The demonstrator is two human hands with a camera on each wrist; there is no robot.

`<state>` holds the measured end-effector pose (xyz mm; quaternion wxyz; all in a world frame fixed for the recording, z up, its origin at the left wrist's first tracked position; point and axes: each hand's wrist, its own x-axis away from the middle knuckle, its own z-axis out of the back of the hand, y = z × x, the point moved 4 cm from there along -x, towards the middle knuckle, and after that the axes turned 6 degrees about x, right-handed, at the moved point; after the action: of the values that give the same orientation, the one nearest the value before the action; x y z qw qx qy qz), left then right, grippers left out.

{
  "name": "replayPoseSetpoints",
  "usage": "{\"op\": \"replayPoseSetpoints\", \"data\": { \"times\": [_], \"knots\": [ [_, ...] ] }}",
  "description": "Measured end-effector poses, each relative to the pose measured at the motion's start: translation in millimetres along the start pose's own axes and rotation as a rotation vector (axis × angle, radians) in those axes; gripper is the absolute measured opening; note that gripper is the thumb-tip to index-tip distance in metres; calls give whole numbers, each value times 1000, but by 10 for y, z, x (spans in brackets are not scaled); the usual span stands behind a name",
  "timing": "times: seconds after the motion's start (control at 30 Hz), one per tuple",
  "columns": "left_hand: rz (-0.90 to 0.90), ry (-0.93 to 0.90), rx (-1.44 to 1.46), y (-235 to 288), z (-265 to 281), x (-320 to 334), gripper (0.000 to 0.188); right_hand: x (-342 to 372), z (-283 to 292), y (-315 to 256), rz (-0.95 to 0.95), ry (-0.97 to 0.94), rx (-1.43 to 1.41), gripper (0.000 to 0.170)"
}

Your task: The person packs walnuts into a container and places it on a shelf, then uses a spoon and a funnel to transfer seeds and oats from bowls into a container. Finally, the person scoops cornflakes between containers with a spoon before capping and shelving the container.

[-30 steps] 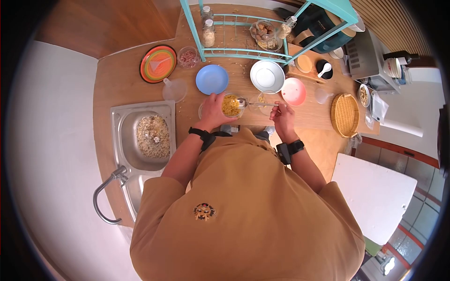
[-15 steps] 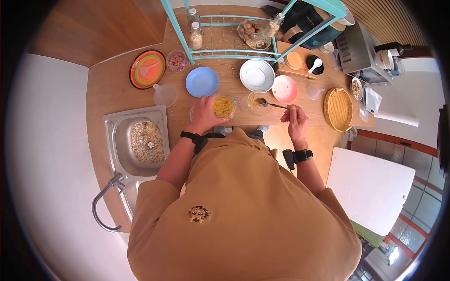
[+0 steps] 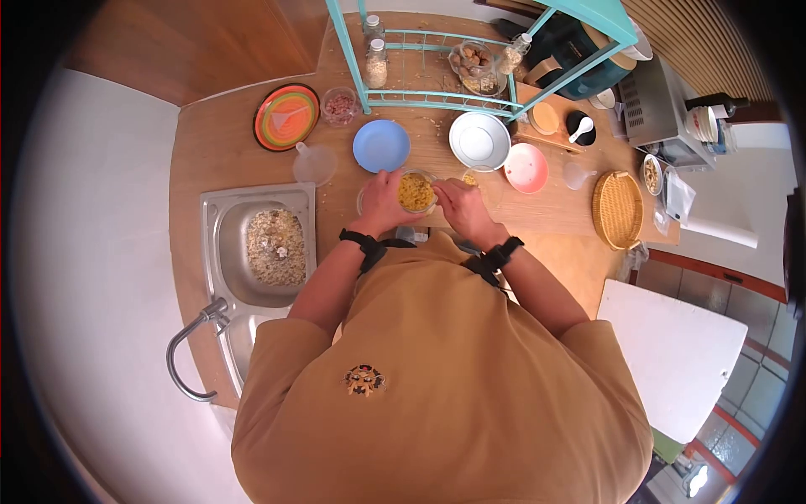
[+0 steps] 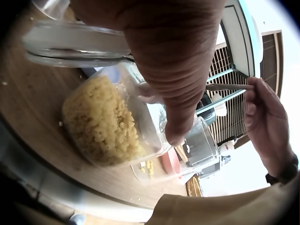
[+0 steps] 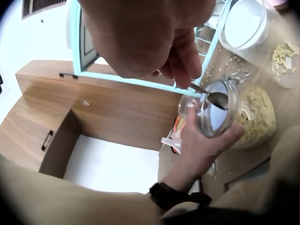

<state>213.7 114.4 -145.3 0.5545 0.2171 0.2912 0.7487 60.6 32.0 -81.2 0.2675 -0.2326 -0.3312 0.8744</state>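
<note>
A clear glass jar [image 4: 101,119] of small yellow pasta stands at the counter's front edge, its lid [image 4: 75,44] swung aside on a wire hinge. My left hand [image 3: 383,204] grips the jar around its mouth; in the right wrist view its thumb and fingers span the rim. My right hand [image 3: 467,210] pinches the handle of a metal spoon [image 5: 218,99], whose bowl is at the jar's mouth. To the right of the jar is a clear container [image 5: 287,65] with a few pasta pieces at the bottom.
Behind the jar stand a blue plate [image 3: 381,146], a white bowl [image 3: 479,141] and a pink bowl [image 3: 526,168]. The sink [image 3: 256,244] holding grains is at left, a wicker basket [image 3: 618,210] at right, and a turquoise rack [image 3: 445,102] at the back.
My right hand has moved left with the spoon, from above the clear container to the jar's mouth. My left hand keeps its grip on the jar.
</note>
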Motion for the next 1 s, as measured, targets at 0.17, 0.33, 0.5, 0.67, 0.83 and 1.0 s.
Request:
{"op": "replayPoseSetpoints", "data": {
  "times": [0.17, 0.33, 0.5, 0.67, 0.83, 1.0],
  "knots": [
    [-40, 44, 11, 20, 31, 9, 84, -27, -315, 202, -53, -20, 1, 14],
    [-37, 17, -1, 6, 32, 5, 89, 144, -459, 455, -532, -82, -454, 22],
    [-61, 45, 17, -25, 7, 17, 90, 256, -325, 543, -755, 18, -654, 26],
    [-55, 38, 16, -14, 15, 20, 91, 387, -225, 694, -895, 143, -785, 25],
    [-34, 26, 11, -1, 21, 15, 91, 476, -114, 762, -930, 253, -935, 22],
    [-40, 13, -16, 3, 25, 10, 92, 548, -37, 809, -921, 272, -974, 21]
  ]
}}
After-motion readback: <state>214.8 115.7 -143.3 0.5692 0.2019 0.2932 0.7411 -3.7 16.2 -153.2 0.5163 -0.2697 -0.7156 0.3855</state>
